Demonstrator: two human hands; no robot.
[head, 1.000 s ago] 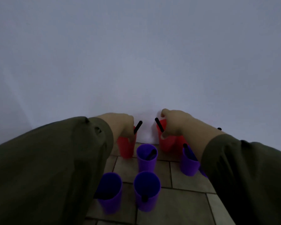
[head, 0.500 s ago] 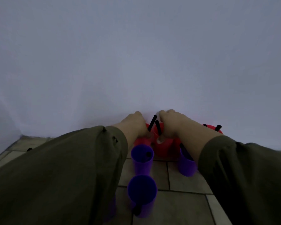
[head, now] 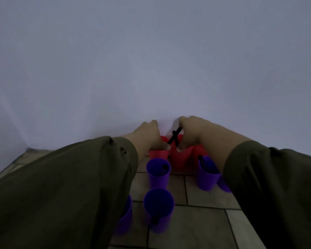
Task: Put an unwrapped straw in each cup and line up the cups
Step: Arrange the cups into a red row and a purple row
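Note:
Two red cups stand side by side against the wall, each with a black straw; the straws (head: 174,136) cross above the rims. My left hand (head: 149,135) grips the left red cup (head: 157,154). My right hand (head: 194,132) grips the right red cup (head: 180,159). A third red cup (head: 200,150) shows partly behind my right wrist. Closer to me stand purple cups with black straws: one in the middle (head: 158,174), one nearest (head: 159,209), one on the right (head: 207,175). Another purple cup (head: 125,218) is half hidden by my left sleeve.
A plain white wall (head: 151,60) rises right behind the red cups. The cups stand on a beige tiled floor (head: 196,227). My green sleeves (head: 61,186) cover much of the floor on both sides. A further purple cup (head: 223,186) peeks from under my right sleeve.
My hands brought the two red cups together toward the middle and back against the wall. Their straws, apart a second ago, now cross.

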